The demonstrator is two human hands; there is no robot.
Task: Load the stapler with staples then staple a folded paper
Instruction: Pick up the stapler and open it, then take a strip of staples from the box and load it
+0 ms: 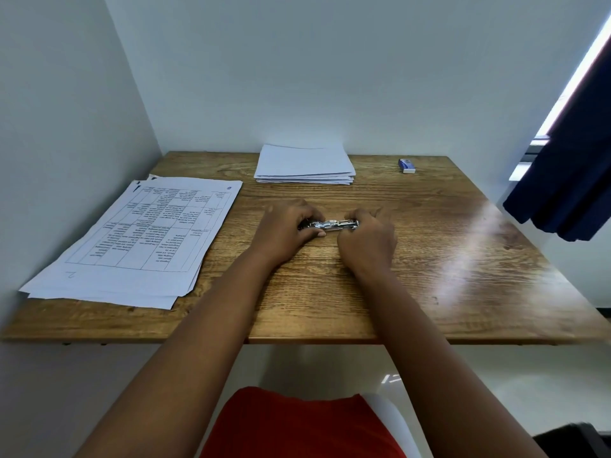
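Stapler (334, 225) lies lengthwise between both grips, left hand (284, 233) and right hand (367, 241) clasping its ends.

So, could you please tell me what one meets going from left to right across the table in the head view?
Printed sheets → left hand → stapler, gripped at each end → right hand → small blue box → dark blue curtain. The white paper stack at the back overlaps the hands, so it is left out.

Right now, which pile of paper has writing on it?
The pile on the left side of the table: its top sheet shows a printed table of text. The other pile, at the back by the wall, is plain white.
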